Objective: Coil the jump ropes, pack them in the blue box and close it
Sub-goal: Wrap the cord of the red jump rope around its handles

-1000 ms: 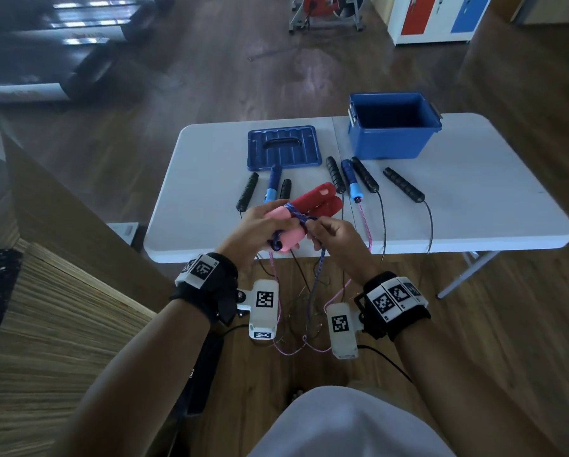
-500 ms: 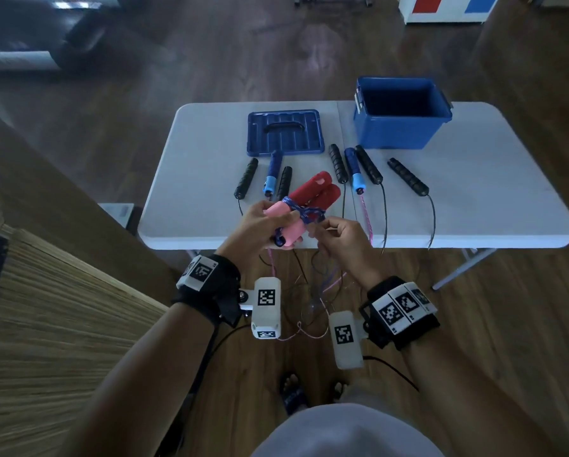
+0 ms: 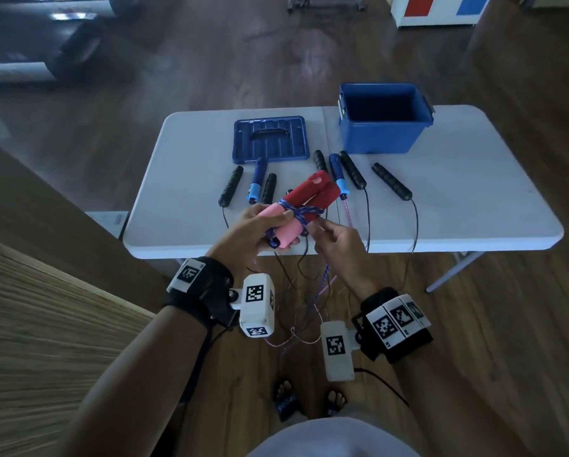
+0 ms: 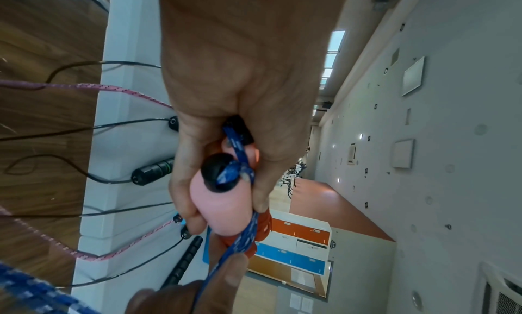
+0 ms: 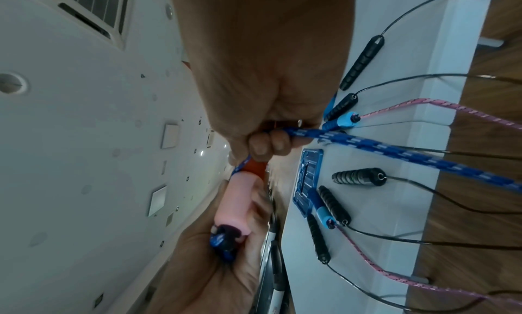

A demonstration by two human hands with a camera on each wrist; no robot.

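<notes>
Hands (image 3: 296, 232) have wound blue rope (image 3: 301, 215) further round handles (image 3: 304, 201).

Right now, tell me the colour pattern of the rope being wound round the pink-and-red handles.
Blue with pale flecks: the rope, clearest in the right wrist view.

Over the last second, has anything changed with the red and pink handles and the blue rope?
Little has changed. The left hand still grips the pink and red handles together, and the right hand still pinches the blue rope, working it around them; the rest of the rope still hangs toward the floor. The blue box, its lid and the other ropes' handles lie on the table as before.
</notes>
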